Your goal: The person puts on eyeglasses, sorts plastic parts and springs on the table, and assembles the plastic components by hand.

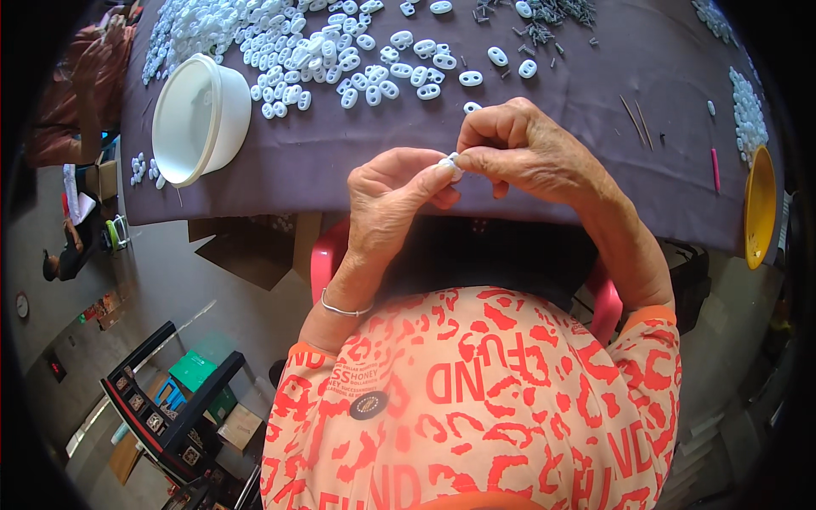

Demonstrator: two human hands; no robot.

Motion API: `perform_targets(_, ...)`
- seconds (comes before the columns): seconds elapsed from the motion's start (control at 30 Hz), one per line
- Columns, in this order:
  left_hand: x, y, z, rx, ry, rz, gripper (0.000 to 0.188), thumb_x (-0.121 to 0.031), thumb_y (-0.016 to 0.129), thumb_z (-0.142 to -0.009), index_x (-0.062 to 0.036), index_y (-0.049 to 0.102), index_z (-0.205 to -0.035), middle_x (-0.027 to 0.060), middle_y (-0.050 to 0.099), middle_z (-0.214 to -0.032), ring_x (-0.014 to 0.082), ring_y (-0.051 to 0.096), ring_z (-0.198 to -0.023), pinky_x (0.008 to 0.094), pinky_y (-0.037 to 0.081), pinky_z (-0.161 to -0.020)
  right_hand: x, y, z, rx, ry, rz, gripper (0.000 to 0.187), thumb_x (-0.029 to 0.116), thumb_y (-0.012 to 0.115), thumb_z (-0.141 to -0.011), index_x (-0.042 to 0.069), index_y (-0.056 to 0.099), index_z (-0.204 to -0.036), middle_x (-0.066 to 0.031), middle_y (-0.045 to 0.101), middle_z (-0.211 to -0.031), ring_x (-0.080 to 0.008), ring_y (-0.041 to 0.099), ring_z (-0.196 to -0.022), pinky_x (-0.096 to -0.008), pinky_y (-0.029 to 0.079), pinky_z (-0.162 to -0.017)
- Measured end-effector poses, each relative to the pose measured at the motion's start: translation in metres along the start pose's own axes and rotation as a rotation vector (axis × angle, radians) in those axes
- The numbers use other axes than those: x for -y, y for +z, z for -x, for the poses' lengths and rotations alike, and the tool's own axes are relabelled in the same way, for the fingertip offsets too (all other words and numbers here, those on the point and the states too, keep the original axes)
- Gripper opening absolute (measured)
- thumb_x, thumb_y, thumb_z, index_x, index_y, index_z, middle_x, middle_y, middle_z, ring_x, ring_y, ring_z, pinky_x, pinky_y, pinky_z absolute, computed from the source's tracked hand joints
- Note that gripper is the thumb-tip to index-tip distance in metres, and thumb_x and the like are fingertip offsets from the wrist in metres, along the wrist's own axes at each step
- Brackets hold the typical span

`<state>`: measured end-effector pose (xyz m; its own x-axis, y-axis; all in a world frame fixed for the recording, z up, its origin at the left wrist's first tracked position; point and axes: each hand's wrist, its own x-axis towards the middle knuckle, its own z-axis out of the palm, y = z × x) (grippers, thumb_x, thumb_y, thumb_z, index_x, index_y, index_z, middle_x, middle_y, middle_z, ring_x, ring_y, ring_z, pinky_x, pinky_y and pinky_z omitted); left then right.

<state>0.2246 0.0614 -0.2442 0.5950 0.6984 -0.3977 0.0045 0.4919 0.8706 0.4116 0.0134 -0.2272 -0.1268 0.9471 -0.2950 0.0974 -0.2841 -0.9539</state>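
My two hands meet just inside the table's near edge. A small white cord lock (pixel 451 165) is pinched between the thumb and fingers of my left hand (pixel 382 195). My right hand (pixel 537 157) closes thumb and forefinger on the same piece from the right; its far side is hidden by the fingers. Past my hands lie loose oval cord lock pieces (pixel 425 75), many showing two holes. They run back into a large heap (pixel 306 55) at the far left. Small grey metal springs (pixel 544 32) are piled at the far edge, with several strays around them.
A white plastic tub (pixel 231 119) stands tilted at the left, beside a few small white parts (pixel 138 168). Rightward lie two thin sticks (pixel 636 123), a pink pen-like tool (pixel 716 170), small white parts (pixel 748 115) and a yellow bowl (pixel 759 208). Another person (pixel 85 93) sits at the left.
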Motion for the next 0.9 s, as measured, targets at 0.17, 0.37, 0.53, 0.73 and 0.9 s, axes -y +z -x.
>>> perform_targets(0.17,0.001,0.000,0.003,-0.010,0.038,-0.050,0.017,-0.009,0.067,-0.080,0.0032,0.063,-0.092,0.0110,0.066,-0.082,0.0150,0.064,-0.066,0.0241,0.053,-0.060,-0.004,-0.001,-0.003,0.050,0.000,-0.019,0.020,0.017,0.062,-0.080,-0.002,0.060,-0.074,-0.0019,0.055,-0.059,-0.0084,0.053,-0.050,-0.0213,0.043,-0.044)
perform_targets(0.37,-0.002,0.001,-0.003,-0.017,-0.001,0.017,0.018,-0.010,0.066,-0.081,0.0030,0.063,-0.093,0.0104,0.066,-0.082,0.0151,0.064,-0.068,0.0245,0.053,-0.059,-0.004,-0.003,-0.005,0.050,0.042,-0.067,0.019,0.017,0.062,-0.082,-0.001,0.060,-0.078,-0.0010,0.054,-0.060,-0.0075,0.052,-0.052,-0.0216,0.045,-0.046)
perform_targets(0.53,-0.002,0.001,-0.008,-0.056,0.019,0.064,0.020,-0.013,0.066,-0.081,0.0021,0.064,-0.094,0.0091,0.066,-0.082,0.0132,0.063,-0.069,0.0237,0.052,-0.058,-0.005,0.007,-0.006,-0.161,-0.230,0.264,0.016,0.015,0.057,-0.086,-0.001,0.059,-0.083,-0.0015,0.055,-0.063,-0.0056,0.051,-0.053,-0.0215,0.044,-0.046)
perform_targets(0.73,-0.007,-0.001,-0.008,-0.020,-0.039,0.060,0.019,-0.013,0.065,-0.082,0.0011,0.064,-0.094,0.0072,0.065,-0.081,0.0112,0.060,-0.068,0.0217,0.049,-0.056,-0.003,0.001,-0.010,-0.136,-0.204,0.251,0.016,0.014,0.056,-0.087,-0.001,0.058,-0.084,-0.0017,0.055,-0.063,-0.0065,0.051,-0.052,-0.0218,0.043,-0.046)
perform_targets(0.9,-0.007,-0.001,-0.007,-0.014,-0.037,0.059,0.019,-0.013,0.065,-0.083,0.0014,0.063,-0.094,0.0076,0.066,-0.083,0.0119,0.061,-0.069,0.0224,0.050,-0.057,0.001,0.004,-0.007,-0.163,-0.197,0.241,0.015,0.014,0.056,-0.086,-0.001,0.058,-0.084,-0.0022,0.055,-0.063,-0.0066,0.050,-0.052,-0.0219,0.041,-0.047)
